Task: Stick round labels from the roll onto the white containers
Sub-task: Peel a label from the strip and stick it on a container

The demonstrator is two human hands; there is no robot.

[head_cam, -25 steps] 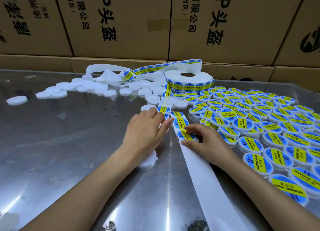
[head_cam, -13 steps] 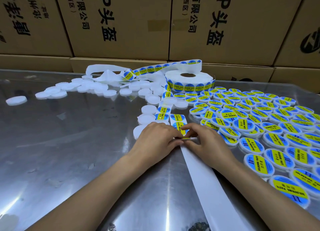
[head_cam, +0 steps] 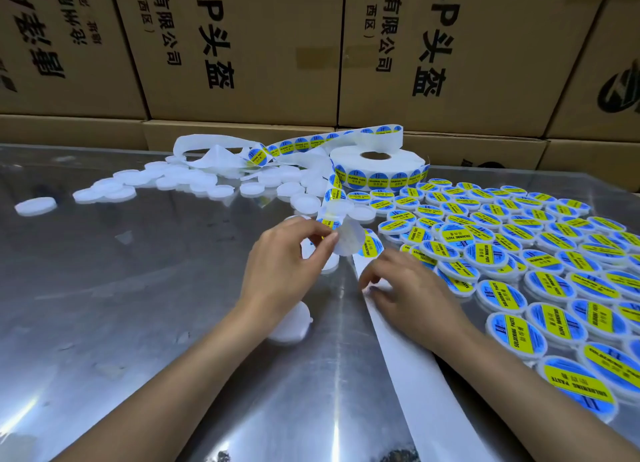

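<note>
1. The left hand (head_cam: 287, 264) was lifted a little above the table, and its thumb and forefinger pinched the edge of a round label (head_cam: 350, 240). The label showed its pale back side to the camera and was partly peeled from the backing strip (head_cam: 415, 364).
2. The right hand (head_cam: 412, 295) lay on the empty white backing strip and pressed it down with bent fingers; it was blurred, so I cannot tell if the fingers also gripped the strip.
3. Just beside the lifted label, one more blue and yellow label (head_cam: 370, 248) sat on the strip.
4. Under the left wrist lay a plain white container (head_cam: 291, 326), and another one (head_cam: 325, 264) was partly hidden behind the left fingers.
5. The strip ran from the hands up to the roll (head_cam: 377, 169), which lay flat near the far edge of the shiny metal table (head_cam: 121, 305).
6. On the right side, many labelled containers (head_cam: 519, 253) stood close together, touching each other.
7. On the left of the roll was a heap of unlabelled white containers (head_cam: 194, 181), and one single container (head_cam: 35, 206) lay well apart from them.
8. Behind the table stood brown cardboard boxes (head_cam: 242, 46) with black printed characters.
</note>
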